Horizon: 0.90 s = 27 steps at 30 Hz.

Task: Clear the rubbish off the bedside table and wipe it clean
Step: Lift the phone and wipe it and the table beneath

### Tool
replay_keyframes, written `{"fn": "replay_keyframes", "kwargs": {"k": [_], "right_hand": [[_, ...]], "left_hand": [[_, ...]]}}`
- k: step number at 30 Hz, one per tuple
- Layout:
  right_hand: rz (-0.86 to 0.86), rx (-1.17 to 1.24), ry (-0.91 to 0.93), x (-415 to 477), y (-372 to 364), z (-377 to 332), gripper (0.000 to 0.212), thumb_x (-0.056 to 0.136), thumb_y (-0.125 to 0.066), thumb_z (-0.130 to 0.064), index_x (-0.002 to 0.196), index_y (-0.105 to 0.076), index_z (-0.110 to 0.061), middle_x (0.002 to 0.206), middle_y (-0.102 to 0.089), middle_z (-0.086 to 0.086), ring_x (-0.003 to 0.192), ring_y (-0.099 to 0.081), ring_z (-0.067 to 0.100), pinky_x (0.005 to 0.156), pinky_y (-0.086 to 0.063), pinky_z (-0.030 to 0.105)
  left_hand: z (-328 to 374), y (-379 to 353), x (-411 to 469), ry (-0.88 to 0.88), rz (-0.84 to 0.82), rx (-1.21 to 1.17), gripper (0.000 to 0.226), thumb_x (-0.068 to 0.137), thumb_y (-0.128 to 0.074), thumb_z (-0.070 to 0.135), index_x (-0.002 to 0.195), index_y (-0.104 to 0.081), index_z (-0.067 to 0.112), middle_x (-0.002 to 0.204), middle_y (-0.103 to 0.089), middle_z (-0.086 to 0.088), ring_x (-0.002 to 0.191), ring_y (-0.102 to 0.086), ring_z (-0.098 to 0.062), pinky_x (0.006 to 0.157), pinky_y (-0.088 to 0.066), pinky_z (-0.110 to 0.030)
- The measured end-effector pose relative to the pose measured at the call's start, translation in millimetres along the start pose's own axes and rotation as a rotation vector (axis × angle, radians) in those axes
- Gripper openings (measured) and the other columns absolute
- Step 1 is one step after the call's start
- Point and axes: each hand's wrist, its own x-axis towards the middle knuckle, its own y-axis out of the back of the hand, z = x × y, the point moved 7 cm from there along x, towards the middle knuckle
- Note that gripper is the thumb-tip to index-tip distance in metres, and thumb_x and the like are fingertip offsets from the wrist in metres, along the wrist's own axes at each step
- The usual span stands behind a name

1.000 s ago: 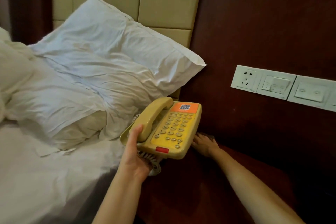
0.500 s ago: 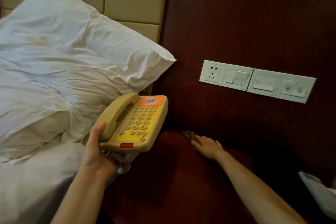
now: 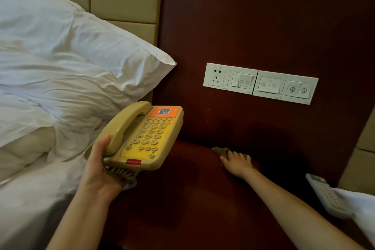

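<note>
Dark reddish wood fills the scene: a wall panel behind and the bedside table [image 3: 192,199] below it, its top in deep shadow. At about 8 o'clock, the left hand [image 3: 99,170] grips a yellow-beige telephone [image 3: 146,136] from beneath, thumb curled over the lower end of the handset, holding it lifted clear of the table near its edge by the bed; the coiled cord [image 3: 121,174] bunches just under the phone's base. At about 4 o'clock, the right hand [image 3: 236,163] lies with its fingers stretched out and spread, pressing down on a small brownish cloth [image 3: 220,150] at the back of the table top, close to the wall panel. A white switch and socket panel [image 3: 260,83] sits on the wall at 2 o'clock. A rumpled white pillow [image 3: 71,57] leans on the padded headboard at 10 o'clock. A white keypad device [image 3: 326,197], perhaps a remote, lies at the table's right edge at 4 o'clock.
</note>
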Motion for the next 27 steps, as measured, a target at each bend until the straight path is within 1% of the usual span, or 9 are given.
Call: {"fn": "replay_keyframes", "kwargs": {"k": [4, 6, 8, 13, 15, 17, 19, 22, 27], "right_hand": [[0.019, 0.016, 0.088, 5.7, 2.0, -34.9, 0.062, 0.102, -0.014, -0.047, 0.153, -0.013, -0.013, 0.160, -0.014, 0.009, 0.147, -0.010, 0.027, 0.118, -0.001, 0.048], [0.019, 0.025, 0.113, 10.9, 1.7, -52.8, 0.061, 0.102, -0.015, -0.047, 0.153, -0.014, -0.014, 0.160, -0.015, 0.009, 0.147, -0.011, 0.027, 0.118, -0.001, 0.048], [0.028, 0.035, 0.142, 18.1, 2.0, -73.7, 0.061, 0.102, -0.015, -0.047, 0.153, -0.015, -0.014, 0.159, -0.017, 0.009, 0.147, -0.013, 0.028, 0.118, -0.002, 0.048], [0.039, 0.007, 0.223, 34.8, -2.2, -135.7, 0.064, 0.100, -0.013, -0.050, 0.153, -0.017, -0.013, 0.159, -0.019, 0.009, 0.146, -0.014, 0.030, 0.117, -0.001, 0.052], [0.021, 0.004, 0.257, 38.4, -4.2, -157.1, 0.064, 0.100, -0.013, -0.050, 0.153, -0.014, -0.014, 0.160, -0.014, 0.009, 0.147, -0.010, 0.029, 0.117, 0.002, 0.052], [0.003, 0.002, 0.292, 40.6, -4.7, -171.6, 0.063, 0.101, -0.013, -0.049, 0.154, -0.013, -0.015, 0.161, -0.010, 0.008, 0.148, -0.008, 0.028, 0.117, 0.003, 0.051], [-0.011, 0.001, 0.310, 42.9, -4.1, -178.7, 0.062, 0.101, -0.013, -0.050, 0.154, -0.012, -0.018, 0.161, -0.008, 0.006, 0.148, -0.007, 0.027, 0.117, 0.002, 0.052], [-0.040, -0.010, 0.315, 43.6, -4.8, -180.3, 0.061, 0.100, -0.013, -0.053, 0.154, -0.011, -0.025, 0.162, -0.005, 0.004, 0.148, -0.005, 0.027, 0.117, 0.003, 0.053], [-0.065, -0.049, 0.441, 24.2, -5.2, -189.9, 0.059, 0.100, -0.013, -0.055, 0.153, -0.011, -0.030, 0.162, -0.003, 0.003, 0.149, -0.001, 0.027, 0.116, 0.007, 0.054]], "left_hand": [[4.1, -1.1, -3.5, 0.012, -0.020, 0.025, 0.087, 0.054, -0.073, 0.054, 0.130, -0.056, 0.014, 0.123, -0.063, -0.015, 0.095, -0.067, -0.032, 0.076, -0.054, -0.050], [7.7, -0.8, -5.0, 0.004, -0.055, 0.018, 0.108, 0.033, -0.085, 0.049, 0.129, -0.056, 0.012, 0.124, -0.063, -0.016, 0.099, -0.067, -0.032, 0.079, -0.053, -0.053], [11.2, 1.1, -5.4, -0.009, -0.091, -0.009, 0.115, 0.027, -0.089, 0.045, 0.131, -0.055, 0.010, 0.124, -0.062, -0.017, 0.107, -0.064, -0.032, 0.080, -0.053, -0.054], [18.0, 9.8, -6.6, -0.034, -0.068, -0.041, 0.097, 0.029, -0.089, 0.039, 0.116, -0.063, 0.005, 0.111, -0.068, -0.019, 0.089, -0.070, -0.033, 0.064, -0.058, -0.049], [20.7, 14.4, -8.6, -0.051, -0.034, -0.025, 0.065, 0.050, -0.078, 0.043, 0.103, -0.070, 0.005, 0.103, -0.071, -0.018, 0.078, -0.072, -0.031, 0.057, -0.058, -0.046], [24.2, 19.9, -8.0, -0.068, -0.016, -0.027, 0.048, 0.068, -0.065, 0.046, 0.094, -0.073, 0.006, 0.097, -0.072, -0.017, 0.073, -0.072, -0.030, 0.055, -0.058, -0.045], [27.4, 21.0, -8.2, -0.085, -0.033, -0.020, 0.047, 0.056, -0.077, 0.043, 0.084, -0.077, 0.005, 0.094, -0.073, -0.017, 0.073, -0.072, -0.030, 0.055, -0.058, -0.046], [28.6, 25.7, -6.6, -0.084, -0.037, -0.023, 0.076, 0.016, -0.091, 0.036, 0.084, -0.078, 0.005, 0.103, -0.071, -0.018, 0.082, -0.071, -0.032, 0.064, -0.057, -0.051], [28.7, 25.8, -4.3, -0.079, -0.039, -0.007, 0.075, 0.016, -0.090, 0.036, 0.083, -0.078, 0.005, 0.096, -0.073, -0.017, 0.076, -0.072, -0.030, 0.055, -0.057, -0.046]]}}
